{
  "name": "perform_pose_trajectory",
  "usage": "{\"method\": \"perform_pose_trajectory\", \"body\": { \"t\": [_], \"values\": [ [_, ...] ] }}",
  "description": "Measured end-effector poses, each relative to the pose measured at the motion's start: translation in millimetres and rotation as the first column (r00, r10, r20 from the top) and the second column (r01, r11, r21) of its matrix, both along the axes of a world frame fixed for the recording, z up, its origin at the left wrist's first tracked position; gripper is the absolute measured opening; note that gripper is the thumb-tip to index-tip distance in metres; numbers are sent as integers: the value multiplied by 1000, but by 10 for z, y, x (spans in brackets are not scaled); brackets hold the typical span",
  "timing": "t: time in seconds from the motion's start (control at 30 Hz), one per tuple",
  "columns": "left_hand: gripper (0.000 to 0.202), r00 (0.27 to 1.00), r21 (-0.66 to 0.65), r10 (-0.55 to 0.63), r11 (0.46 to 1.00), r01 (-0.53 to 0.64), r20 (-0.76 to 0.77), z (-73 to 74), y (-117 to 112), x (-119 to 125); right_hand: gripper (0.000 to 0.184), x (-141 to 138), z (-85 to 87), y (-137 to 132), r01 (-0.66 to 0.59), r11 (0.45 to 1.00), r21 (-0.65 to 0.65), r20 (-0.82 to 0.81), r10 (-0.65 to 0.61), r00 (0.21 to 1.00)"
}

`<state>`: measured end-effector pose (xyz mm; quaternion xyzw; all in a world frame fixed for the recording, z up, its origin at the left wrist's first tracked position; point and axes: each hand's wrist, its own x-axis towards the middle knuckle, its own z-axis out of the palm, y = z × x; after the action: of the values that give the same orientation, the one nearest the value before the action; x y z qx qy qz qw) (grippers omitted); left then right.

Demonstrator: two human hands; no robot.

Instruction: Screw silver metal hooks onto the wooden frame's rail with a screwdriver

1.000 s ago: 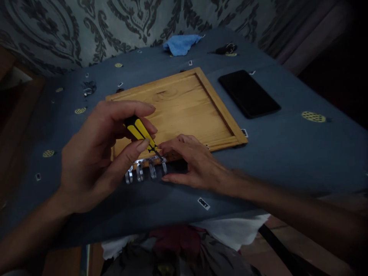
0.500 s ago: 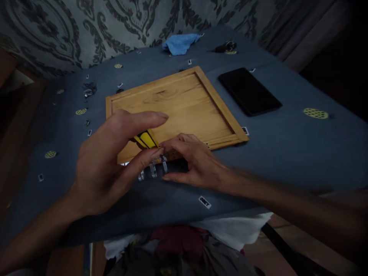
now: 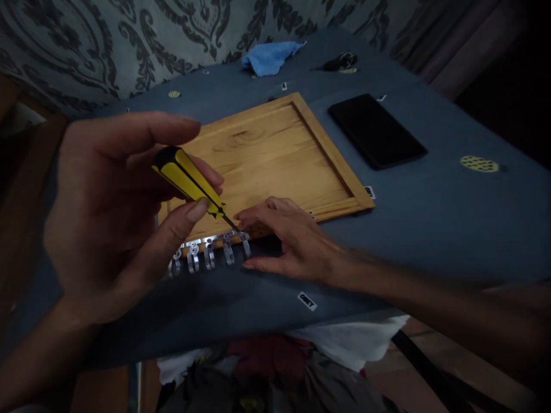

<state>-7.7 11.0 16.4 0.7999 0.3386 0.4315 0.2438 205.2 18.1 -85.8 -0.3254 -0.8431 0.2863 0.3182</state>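
Observation:
My left hand [image 3: 116, 218] holds a small yellow-and-black screwdriver [image 3: 189, 180], thumb on the handle's near side and other fingers behind, the index finger raised. The shaft slopes down to the right, its tip at the right end of a metal hook rail [image 3: 209, 244]. Several silver hooks hang from this rail along the near edge of a framed wooden board [image 3: 267, 149]. At that same edge, my right hand [image 3: 297, 244] has its fingertips on the board beside the last hook and its thumb in front below. Part of the edge is hidden under that hand.
Right of the board lies a black phone [image 3: 376, 131]. A blue cloth [image 3: 271, 57] and a dark object with a metal ring [image 3: 340, 63] sit toward the back. A blue patterned cloth [image 3: 430, 229] covers the table, with a patterned curtain [image 3: 172, 34] behind.
My left hand has shifted left and up, turning so that the screwdriver's handle and shaft now show. More of the hooks are uncovered. My right hand has stayed in place.

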Motion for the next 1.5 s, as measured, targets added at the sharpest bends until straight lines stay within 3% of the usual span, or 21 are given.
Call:
{"method": "perform_pose_trajectory", "body": {
  "t": [0.1,0.2,0.37,0.57,0.83,1.23,1.4,1.5],
  "values": [
    [66,1000,-13,-6,1000,6,-13,31,-66,67,54,-3,-4,9,-10,1000,-6,-9,10,1000],
    [60,992,-6,101,995,-101,-69,38,-108,101,54,-8,-5,14,-2,1000,-17,-3,2,1000],
    [54,998,56,-50,997,52,-44,-46,-22,23,55,-9,-18,11,5,1000,-13,-5,-5,1000],
    [53,998,-7,30,1000,-31,-54,-50,-24,31,53,1,-9,4,0,1000,31,-6,0,1000],
    [47,998,56,20,998,-17,-52,-86,-24,16,54,-2,4,7,3,1000,13,26,-3,1000],
    [50,995,5,43,999,-43,-87,-112,-18,-5,52,3,-13,10,-7,1000,25,7,7,1000],
    [51,984,217,110,973,-78,-140,-177,12,-50,53,5,-4,1,-5,1000,29,6,4,1000],
    [55,981,228,113,971,-75,-157,-162,31,-59,54,4,-3,-4,5,1000,30,8,-5,1000]
  ]
}}
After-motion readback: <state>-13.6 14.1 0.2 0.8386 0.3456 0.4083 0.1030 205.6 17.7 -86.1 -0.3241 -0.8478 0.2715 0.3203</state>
